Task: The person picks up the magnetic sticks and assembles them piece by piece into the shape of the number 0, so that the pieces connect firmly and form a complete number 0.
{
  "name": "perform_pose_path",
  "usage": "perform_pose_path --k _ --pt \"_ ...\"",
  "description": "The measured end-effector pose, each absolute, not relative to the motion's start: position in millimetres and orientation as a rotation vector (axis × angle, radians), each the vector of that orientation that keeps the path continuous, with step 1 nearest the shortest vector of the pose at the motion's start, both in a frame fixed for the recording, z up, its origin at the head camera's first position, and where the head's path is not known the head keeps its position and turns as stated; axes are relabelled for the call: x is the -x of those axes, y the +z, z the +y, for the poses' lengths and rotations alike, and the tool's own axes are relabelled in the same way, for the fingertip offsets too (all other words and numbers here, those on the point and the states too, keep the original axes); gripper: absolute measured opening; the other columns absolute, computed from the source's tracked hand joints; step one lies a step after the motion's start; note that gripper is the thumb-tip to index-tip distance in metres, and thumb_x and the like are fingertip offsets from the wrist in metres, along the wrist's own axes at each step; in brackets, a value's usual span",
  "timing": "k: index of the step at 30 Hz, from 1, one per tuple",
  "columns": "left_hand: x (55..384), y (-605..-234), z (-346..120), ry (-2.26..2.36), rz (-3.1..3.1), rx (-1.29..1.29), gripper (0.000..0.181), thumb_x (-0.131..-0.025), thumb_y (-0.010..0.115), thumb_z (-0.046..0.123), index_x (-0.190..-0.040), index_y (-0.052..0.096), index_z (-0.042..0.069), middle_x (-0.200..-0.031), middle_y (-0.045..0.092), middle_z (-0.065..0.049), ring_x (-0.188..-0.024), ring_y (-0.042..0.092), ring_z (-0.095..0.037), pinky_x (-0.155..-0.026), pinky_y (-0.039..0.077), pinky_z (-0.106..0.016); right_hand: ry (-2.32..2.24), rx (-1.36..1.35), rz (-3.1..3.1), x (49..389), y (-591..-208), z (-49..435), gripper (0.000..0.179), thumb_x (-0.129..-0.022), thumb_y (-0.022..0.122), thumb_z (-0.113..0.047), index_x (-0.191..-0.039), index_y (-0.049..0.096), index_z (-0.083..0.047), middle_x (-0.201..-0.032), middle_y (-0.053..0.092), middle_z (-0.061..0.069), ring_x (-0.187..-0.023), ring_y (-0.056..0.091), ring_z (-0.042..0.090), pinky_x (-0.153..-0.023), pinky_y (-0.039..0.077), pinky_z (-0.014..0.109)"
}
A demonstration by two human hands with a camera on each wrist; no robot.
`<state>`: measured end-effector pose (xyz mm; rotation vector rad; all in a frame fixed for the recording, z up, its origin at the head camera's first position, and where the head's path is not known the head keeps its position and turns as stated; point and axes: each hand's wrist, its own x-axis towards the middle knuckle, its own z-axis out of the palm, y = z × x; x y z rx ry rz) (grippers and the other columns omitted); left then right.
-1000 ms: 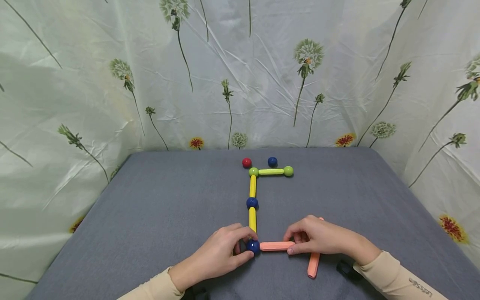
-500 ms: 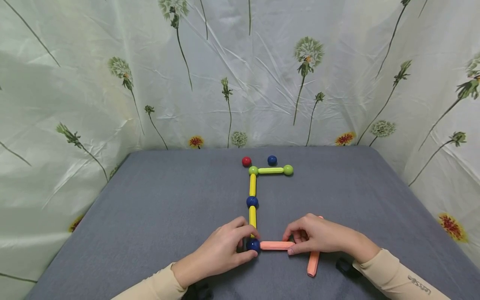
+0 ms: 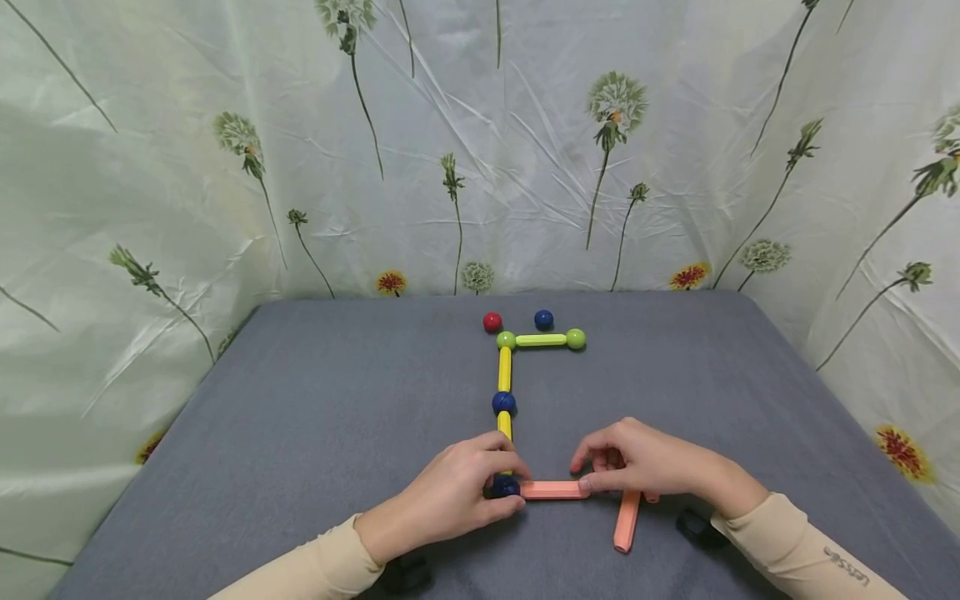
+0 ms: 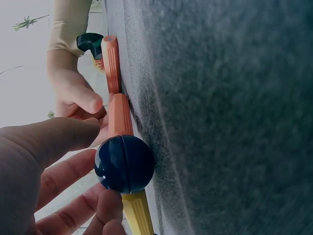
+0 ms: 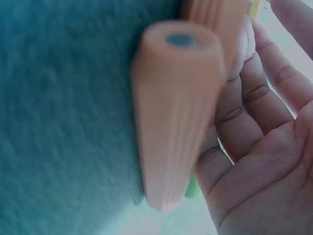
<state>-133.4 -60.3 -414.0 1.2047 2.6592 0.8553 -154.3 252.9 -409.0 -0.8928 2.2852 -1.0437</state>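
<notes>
My left hand [image 3: 465, 492] curls around a dark blue ball [image 3: 506, 486]; in the left wrist view its fingers lie against the side of the ball [image 4: 124, 164], with the thumb just above. A yellow stick [image 3: 505, 427] and a salmon-pink stick [image 3: 553, 490] meet at this ball. My right hand [image 3: 648, 458] hovers at the pink stick's right end, the thumb overlapping that end and the index finger raised off it. Beneath this hand lies a second salmon-pink stick [image 3: 626, 521], partly hidden; the right wrist view shows relaxed fingers beside this stick [image 5: 171, 122].
The chain continues away through another blue ball [image 3: 504, 402], a yellow stick [image 3: 505, 369], a green ball [image 3: 507, 340], a light green stick [image 3: 542, 340] and a green ball [image 3: 576, 338]. A loose red ball [image 3: 492, 322] and blue ball [image 3: 543, 319] lie behind, near the table's [image 3: 360, 367] far edge.
My right thumb and fingers have loosened from the pink stick's end and risen slightly. The left hand has shifted a little right, its fingertips now reaching past the blue ball.
</notes>
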Motion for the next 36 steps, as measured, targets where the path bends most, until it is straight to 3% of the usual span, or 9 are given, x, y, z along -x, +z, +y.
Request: perform_pose_path --k 12,25,36 --pt "141 -415 -52 0.756 2.612 -1.219 0.022 -0.092 0.088 0.028 -0.113 0.082 0.025 -0.107 0.074 0.013 -0.09 0.061 0.005 -0.082 0.055 -0.017 -1.066 0.821 2.427 169 -394 268 0.022 -0.105 0.072 -0.034 -0.115 0.079 -0.016 -0.083 0.072 0.002 -0.07 0.062 0.007 -0.065 0.053 0.026" --pt "146 -414 -49 0.668 2.601 -1.189 0.016 -0.093 0.087 0.031 -0.109 0.083 0.028 -0.096 0.073 0.019 -0.083 0.059 0.005 -0.077 0.051 -0.016 -0.971 0.718 2.598 204 -379 256 0.023 -0.106 0.07 -0.029 -0.114 0.079 -0.009 -0.079 0.069 -0.002 -0.07 0.058 0.007 -0.064 0.05 0.026" --pt "148 -418 -50 0.754 2.589 -1.193 0.01 -0.094 0.084 0.026 -0.104 0.083 0.027 -0.092 0.073 0.02 -0.08 0.058 0.006 -0.074 0.049 -0.014 -0.951 0.665 2.715 247 -376 235 0.026 -0.107 0.069 -0.026 -0.116 0.077 -0.003 -0.081 0.071 0.007 -0.072 0.06 0.015 -0.067 0.05 0.029"
